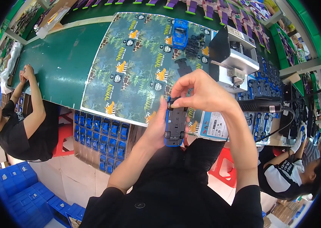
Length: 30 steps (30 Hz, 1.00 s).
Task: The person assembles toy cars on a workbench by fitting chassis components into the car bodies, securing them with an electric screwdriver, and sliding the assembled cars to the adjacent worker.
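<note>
Green bench [60, 72], patterned sheet [130, 68] | car [175, 123] underside-up over the sheet's near edge, your left hand [157, 129] curled round it | your right hand's [205, 93] thumb and forefinger almost together at its far end, any grip unclear | you seem to be working that end; steady left support needed | carton [133, 137]: blue cars [99, 138] in rows

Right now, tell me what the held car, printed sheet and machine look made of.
Held car: likely hard plastic, matte black underside with moulded detail; its blue shell could be plastic or painted metal.
Printed sheet: perhaps coated paper or film, thin, lying flat.
Machine: probably metal, its silvery plates catching light.
</note>
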Available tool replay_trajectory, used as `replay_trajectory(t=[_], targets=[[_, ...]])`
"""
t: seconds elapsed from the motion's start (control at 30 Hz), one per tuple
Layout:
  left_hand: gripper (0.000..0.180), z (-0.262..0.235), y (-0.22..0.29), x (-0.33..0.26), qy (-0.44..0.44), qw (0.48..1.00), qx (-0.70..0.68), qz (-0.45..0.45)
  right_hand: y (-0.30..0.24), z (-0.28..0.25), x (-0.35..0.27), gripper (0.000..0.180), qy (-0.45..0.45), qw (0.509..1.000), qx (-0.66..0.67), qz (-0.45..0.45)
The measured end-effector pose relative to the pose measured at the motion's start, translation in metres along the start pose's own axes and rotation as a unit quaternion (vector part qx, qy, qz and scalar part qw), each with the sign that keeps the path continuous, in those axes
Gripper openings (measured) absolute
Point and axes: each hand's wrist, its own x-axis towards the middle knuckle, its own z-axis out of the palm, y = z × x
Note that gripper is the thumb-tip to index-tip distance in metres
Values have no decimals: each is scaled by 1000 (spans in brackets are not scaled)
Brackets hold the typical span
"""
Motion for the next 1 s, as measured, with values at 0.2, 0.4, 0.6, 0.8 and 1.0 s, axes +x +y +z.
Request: replay_trajectory(t=[0.2,0.4,0.6,0.8,1.0], targets=[[76,2,2,0,-9,1000,15,-26,7,-6,4,16,-68,989,118,53],[78,-1,6,4,-27,999,13,-30,3,0,7,15,-13,996,81,-20],[75,-4,9,6,-31,999,-10,15,6,13,4,20,70,994,45,-71],[73,-3,23,5,11,982,-80,172,20,56,-57,18,240,942,225,75],[79,-2,14,3,62,959,-11,277,27,124,-72,18,249,824,483,159]])
